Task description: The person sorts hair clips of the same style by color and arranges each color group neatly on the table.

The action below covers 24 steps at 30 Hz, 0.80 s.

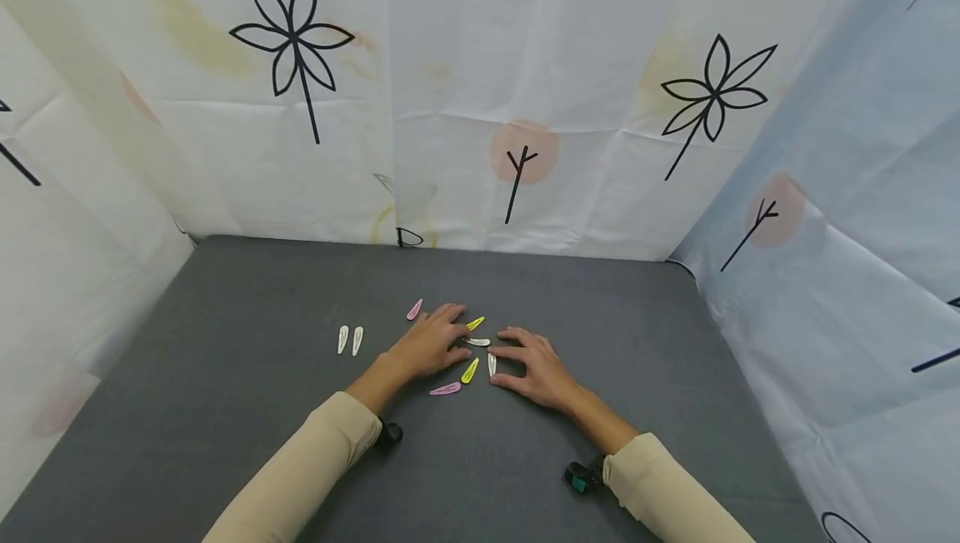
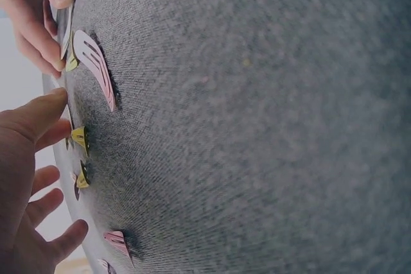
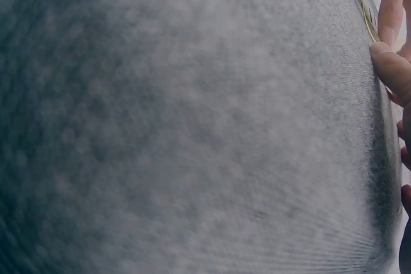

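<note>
Clips (image 1: 343,340) for hair, in white, yellow and pink, lie on the grey table (image 1: 255,301), mostly around the two hands. I watch from afar through the head view and see the right hand (image 1: 542,372) bent over a white clip (image 1: 492,366); its thumb and forefinger stand at the two ends of this clip, but I cannot tell whether they press it. The left hand (image 1: 426,343) is wide, with thumb and fingers apart and loose. Near its fingertips I find another white clip (image 1: 480,342), lying crosswise, and a yellow clip (image 1: 477,323) toward the far edge; I cannot tell whether the fingers touch them. Between the hands, toward the near edge, lie a second yellow clip (image 1: 469,371) and, just beside it, a pink clip (image 1: 446,389). Another pink clip (image 1: 415,310) lies beside the left hand, toward the far left corner. Nearer to the left edge, well apart, two white clips (image 1: 357,341) lie side by side. Both forearms wear beige sleeves (image 1: 300,472).
</note>
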Available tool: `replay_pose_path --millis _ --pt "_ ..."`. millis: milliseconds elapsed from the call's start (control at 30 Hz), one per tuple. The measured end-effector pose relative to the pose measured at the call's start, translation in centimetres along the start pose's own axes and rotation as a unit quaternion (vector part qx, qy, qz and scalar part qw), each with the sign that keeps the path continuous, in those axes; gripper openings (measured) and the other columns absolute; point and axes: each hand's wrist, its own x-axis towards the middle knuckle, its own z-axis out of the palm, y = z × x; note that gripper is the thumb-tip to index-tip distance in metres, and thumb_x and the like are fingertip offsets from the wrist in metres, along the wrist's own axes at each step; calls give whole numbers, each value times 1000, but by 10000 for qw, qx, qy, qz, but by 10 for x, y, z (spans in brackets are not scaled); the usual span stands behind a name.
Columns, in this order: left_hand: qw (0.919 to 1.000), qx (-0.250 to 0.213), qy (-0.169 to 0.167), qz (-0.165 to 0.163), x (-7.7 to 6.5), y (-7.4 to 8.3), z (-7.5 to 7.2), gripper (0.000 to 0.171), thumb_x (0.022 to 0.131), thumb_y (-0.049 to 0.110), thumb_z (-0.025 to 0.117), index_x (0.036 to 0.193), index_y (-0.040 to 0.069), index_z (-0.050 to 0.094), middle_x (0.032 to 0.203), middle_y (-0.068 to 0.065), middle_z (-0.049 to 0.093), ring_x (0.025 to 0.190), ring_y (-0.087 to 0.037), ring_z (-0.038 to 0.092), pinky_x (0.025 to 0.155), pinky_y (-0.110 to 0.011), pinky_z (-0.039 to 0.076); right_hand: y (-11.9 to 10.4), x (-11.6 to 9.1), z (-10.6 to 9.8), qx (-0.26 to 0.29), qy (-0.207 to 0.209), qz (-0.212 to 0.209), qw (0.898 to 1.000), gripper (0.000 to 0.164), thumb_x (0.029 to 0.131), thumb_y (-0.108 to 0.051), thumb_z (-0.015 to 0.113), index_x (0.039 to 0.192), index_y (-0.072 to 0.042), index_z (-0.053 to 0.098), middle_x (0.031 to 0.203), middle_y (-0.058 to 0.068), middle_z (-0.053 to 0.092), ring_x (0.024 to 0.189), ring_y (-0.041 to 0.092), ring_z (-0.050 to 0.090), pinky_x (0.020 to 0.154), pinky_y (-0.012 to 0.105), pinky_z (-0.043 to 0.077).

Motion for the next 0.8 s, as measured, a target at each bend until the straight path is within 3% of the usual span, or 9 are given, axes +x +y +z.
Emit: replay_pose_path --millis 233,533,633,800 --pt "9996 -55 257 76 0 0 1 13 90 28 75 93 15 72 139 -14 54 134 -31 45 96 -57 44 2 0 0 -20 39 -91 9999 49 86 -34 78 129 -12 69 141 15 53 137 32 44 107 59 30" --pt "9985 -366 261 305 1 0 2 11 88 22 77 84 17 68 134 -14 56 132 -32 47 93 -62 44 1 0 0 48 18 -86 9999 49 87 -34 78 129 -11 68 142 15 53 137 33 43 107 59 30" --pt "9987 -420 195 219 4 -1 0 17 86 24 80 99 15 72 139 -16 53 133 -33 45 96 -63 43 1 0 0 54 -2 -79 10000 49 87 -34 78 129 -11 68 142 16 53 137 33 42 107 59 29" --pt "9989 -380 -261 32 13 -6 -5 58 86 33 79 139 19 61 153 -20 38 143 -36 33 104 -64 34 1 0 1 36 -36 -8 10000 49 87 -34 77 129 -12 68 143 15 52 138 32 42 108 59 29"
